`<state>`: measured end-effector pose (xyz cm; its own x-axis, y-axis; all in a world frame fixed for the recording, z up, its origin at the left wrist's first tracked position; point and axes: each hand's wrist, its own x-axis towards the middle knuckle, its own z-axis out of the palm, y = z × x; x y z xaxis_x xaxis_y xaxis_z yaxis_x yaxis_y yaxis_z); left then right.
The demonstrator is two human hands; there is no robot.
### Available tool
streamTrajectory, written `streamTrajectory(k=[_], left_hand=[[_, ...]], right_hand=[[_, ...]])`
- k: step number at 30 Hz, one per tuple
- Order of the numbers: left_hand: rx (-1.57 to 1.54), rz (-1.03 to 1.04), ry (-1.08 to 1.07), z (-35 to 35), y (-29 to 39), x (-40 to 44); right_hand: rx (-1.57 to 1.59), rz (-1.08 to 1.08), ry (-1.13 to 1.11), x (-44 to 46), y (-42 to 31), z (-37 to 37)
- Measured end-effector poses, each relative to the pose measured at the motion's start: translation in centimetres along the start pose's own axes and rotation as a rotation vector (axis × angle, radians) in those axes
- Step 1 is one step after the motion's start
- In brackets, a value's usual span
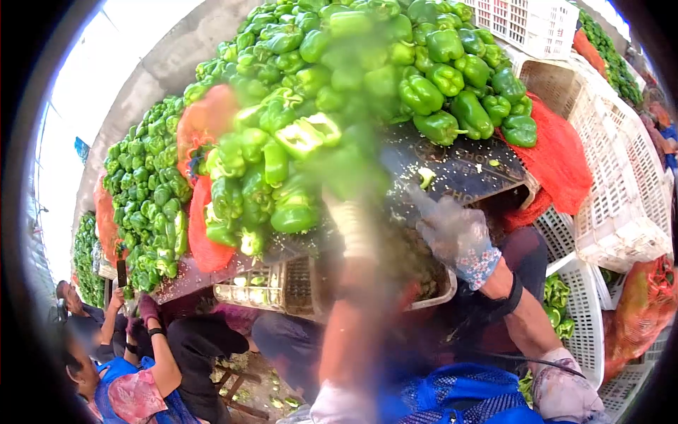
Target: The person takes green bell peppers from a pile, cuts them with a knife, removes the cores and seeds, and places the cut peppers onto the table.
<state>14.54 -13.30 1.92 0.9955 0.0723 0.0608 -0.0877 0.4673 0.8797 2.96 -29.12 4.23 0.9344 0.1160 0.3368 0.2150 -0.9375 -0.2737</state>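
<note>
Fingers of left hand [353, 225] and right hand [454, 232]: grip indiscernible; pepper heap [421, 95], axes mixed, lies at right's 11 o'clock, left nearer.

Left hand [351, 208] and central green peppers [347, 79] behind a vertical blur, the hand's hold unclear.

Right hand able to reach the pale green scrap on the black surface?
Likely yes: the right hand is close beside the green scrap, with nothing visible between them.
</note>
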Motion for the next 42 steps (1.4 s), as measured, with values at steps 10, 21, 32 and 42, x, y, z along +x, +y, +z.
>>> streamTrajectory(k=[10,21,32,42], left_hand=[[0.238,0.450,-0.200,-5.5,11.9,20.7],[0.226,0.063,0.097,-5.1,-2.4,13.6],[1.174,0.394,-0.055,-4.9,-5.9,14.7],[1.320,0.162,-0.035,0.7,-4.6,14.0]], right_hand=[[0.235,0.069,0.261,3.2,4.8,0.6],[0.396,-0.046,0.473,11.8,0.6,2.7],[0.509,-0.005,-0.124,11.4,1.9,7.6],[0.403,0.233,0.340,0.8,7.4,0.4]])
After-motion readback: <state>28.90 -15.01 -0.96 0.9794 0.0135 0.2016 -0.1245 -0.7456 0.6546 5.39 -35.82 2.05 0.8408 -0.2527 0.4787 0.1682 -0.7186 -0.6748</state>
